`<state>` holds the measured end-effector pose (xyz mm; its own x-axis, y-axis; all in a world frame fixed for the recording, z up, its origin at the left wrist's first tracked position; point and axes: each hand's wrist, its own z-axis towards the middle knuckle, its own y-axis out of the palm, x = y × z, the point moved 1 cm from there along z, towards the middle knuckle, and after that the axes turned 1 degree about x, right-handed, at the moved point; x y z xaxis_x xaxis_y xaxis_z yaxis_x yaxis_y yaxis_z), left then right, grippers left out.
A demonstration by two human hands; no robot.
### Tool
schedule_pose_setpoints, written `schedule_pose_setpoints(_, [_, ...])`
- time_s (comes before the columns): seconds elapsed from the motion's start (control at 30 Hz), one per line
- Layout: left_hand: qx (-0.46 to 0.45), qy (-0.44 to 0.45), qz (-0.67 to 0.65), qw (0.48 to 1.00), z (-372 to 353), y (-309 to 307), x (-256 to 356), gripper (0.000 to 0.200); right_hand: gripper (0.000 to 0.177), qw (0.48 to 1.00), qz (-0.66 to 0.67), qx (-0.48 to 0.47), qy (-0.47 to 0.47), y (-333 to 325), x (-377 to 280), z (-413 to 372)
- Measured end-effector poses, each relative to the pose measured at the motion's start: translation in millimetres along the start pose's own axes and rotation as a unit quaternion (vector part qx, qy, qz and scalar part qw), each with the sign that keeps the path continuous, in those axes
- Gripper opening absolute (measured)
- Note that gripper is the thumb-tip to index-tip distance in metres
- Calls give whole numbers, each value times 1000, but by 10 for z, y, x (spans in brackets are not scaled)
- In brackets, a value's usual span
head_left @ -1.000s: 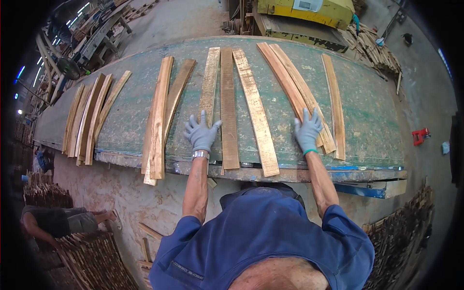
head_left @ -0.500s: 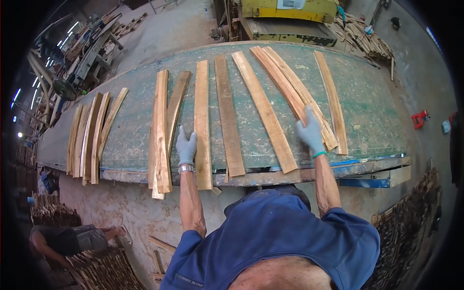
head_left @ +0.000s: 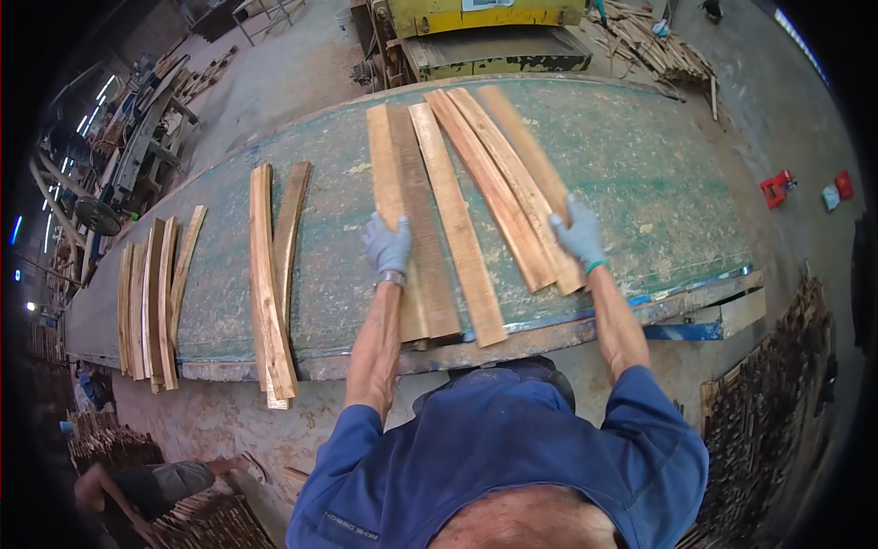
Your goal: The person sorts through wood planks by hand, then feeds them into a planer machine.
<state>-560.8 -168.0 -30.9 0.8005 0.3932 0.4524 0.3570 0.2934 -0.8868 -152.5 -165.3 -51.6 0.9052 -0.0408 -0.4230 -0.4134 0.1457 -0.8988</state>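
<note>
My left hand (head_left: 388, 243), in a grey glove, grips a light wooden strip (head_left: 385, 165) that lies against a darker strip (head_left: 428, 220). My right hand (head_left: 580, 236), gloved too, has its thumb over the lower end of the rightmost wooden strip (head_left: 523, 137) and its fingers at the outer edge. Between my hands lie a single pale strip (head_left: 460, 229) and a pair of strips (head_left: 489, 188) side by side. All of them rest on the worn green table (head_left: 658, 174), their near ends towards me. The fingertips are partly hidden.
Left of my hands lies a small group of strips (head_left: 262, 247), and farther left another group (head_left: 166, 293). A yellow machine (head_left: 494, 20) stands beyond the table. Stacked wood (head_left: 768, 403) is at the lower right. Another person (head_left: 155, 489) is at the lower left.
My left hand has moved right with the light strip, up against the darker one. My right hand has shifted to the rightmost strip, which now lies close beside the pair.
</note>
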Motion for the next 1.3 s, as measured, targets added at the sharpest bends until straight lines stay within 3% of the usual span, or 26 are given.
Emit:
schedule_pose_setpoints(0.07, [5, -3, 2, 1000, -124, 139, 400, 79, 85, 1000, -12, -17, -15, -39, -472, -285])
schedule_pose_setpoints(0.13, [-26, 7, -26, 999, -93, 145, 565, 79, 86, 999, -30, 3, -23, -93, -443, -487])
schedule_pose_setpoints(0.27, [-64, 33, -43, 996, -170, 395, 959, 81, 88, 999, -45, -11, -10, -263, -7, -356])
schedule_pose_setpoints(0.47, [4, 85, -118, 989, -257, 989, 1734, 84, 83, 998, -22, 12, -50, -552, 760, 396])
schedule_pose_setpoints(0.57, [-58, 144, -66, 986, -688, 574, 2047, 87, 82, 995, -53, 29, -84, -777, 905, 401])
schedule_pose_setpoints(0.63, [-140, 305, 78, 939, -1291, 185, 2064, 94, 85, 991, -61, 48, -112, -910, 942, 227])
schedule_pose_setpoints(0.7, [-207, 335, 68, 917, -1940, 92, 1988, 100, 96, 991, -59, 21, -121, -1051, 999, -305])
schedule_pose_setpoints(0.8, [-191, 298, 119, 928, -2255, 213, 1957, 103, 112, 991, -62, -1, -116, -961, 1047, -863])
schedule_pose_setpoints(0.9, [-160, 271, 129, 940, -2161, 318, 2014, 100, 112, 994, -60, 9, -89, -845, 947, -752])
schedule_pose_setpoints(1.0, [-131, 270, 134, 944, -1914, 421, 1988, 95, 109, 986, -37, 90, -133, -634, 983, -411])
schedule_pose_setpoints(1.13, [-85, 342, 101, 930, -1492, 630, 2071, 87, 104, 980, -24, 98, -169, -504, 1002, 76])
schedule_pose_setpoints(1.3, [-76, 314, 113, 940, -596, 951, 2647, 86, 104, 967, -19, 136, -216, -363, 1071, 1364])
